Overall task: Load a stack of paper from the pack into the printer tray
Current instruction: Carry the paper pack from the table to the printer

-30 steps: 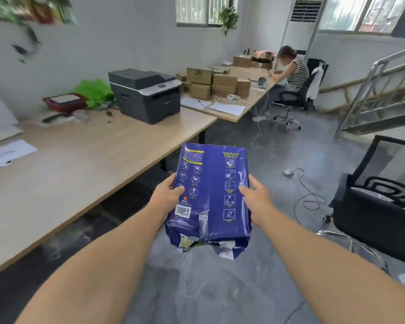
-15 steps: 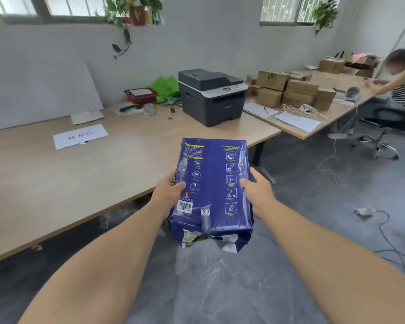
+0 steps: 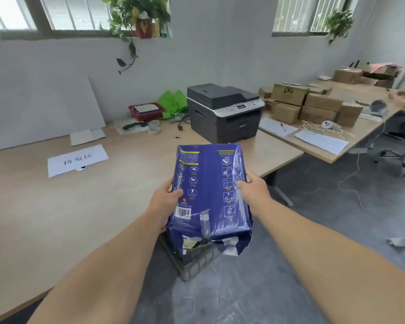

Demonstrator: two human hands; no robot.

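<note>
Paper pack point(image 3: 211, 190): blue, clamped between left hand point(image 3: 165, 199) and right hand point(image 3: 253, 190), fingers wrapped on its sides, short of printer point(image 3: 225, 111) on counter point(image 3: 80, 206). Risk: torn near end spilling sheets.

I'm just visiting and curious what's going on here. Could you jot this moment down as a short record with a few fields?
Setting: office with long wooden desk
Held item: blue paper pack, near end torn open
Left hand: grips the pack's left edge
Right hand: grips the pack's right edge
Printer: on the desk beyond the pack, tray closed
Beside printer: red tray, green bag
Paper sign: lying flat on the desk
Task stage: paper not yet taken out
</note>
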